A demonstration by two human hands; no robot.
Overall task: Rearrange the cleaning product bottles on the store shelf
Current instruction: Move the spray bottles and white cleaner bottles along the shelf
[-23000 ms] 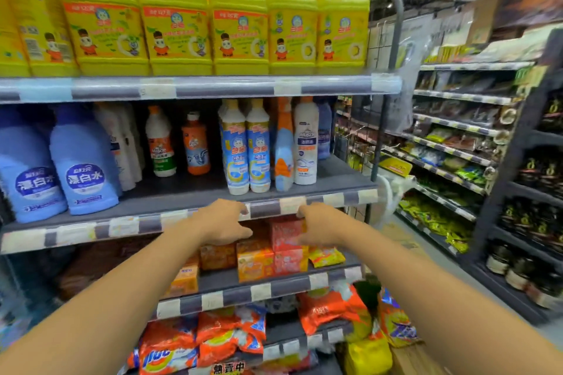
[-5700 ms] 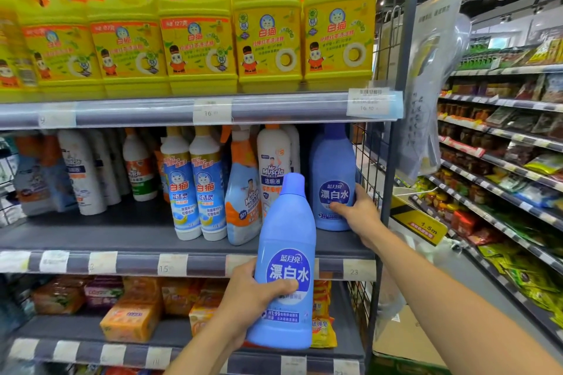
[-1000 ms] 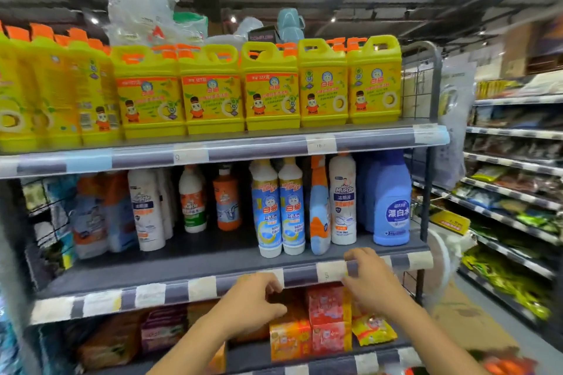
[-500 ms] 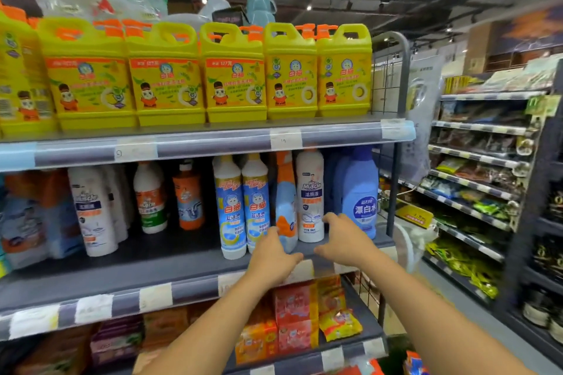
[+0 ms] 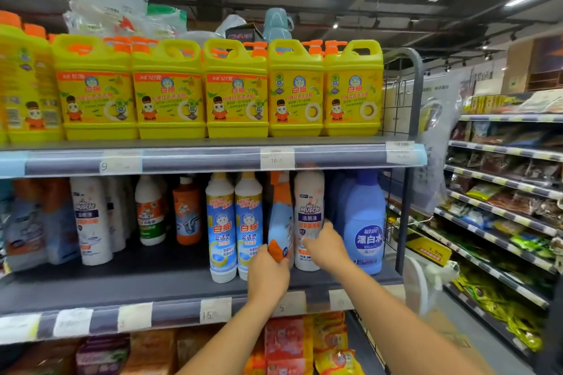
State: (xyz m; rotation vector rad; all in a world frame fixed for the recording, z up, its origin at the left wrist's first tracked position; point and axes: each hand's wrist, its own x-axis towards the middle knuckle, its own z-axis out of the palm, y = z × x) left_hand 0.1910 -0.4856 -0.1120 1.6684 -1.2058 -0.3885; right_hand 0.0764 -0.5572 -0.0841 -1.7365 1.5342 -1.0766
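Both hands have risen from the shelf edge: left hand point(image 5: 268, 275) closes around the spray bottle point(image 5: 280, 222), right hand point(image 5: 326, 248) around the Mr Muscle bottle point(image 5: 309, 216), both standing beside the bleach bottle point(image 5: 365, 222), probably to reposition them.

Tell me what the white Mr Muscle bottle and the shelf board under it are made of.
White Mr Muscle bottle: probably opaque moulded plastic with a soft sheen and a printed label. Shelf board: looks like painted metal, matte dark grey, thin and flat, though the coating hides the base.
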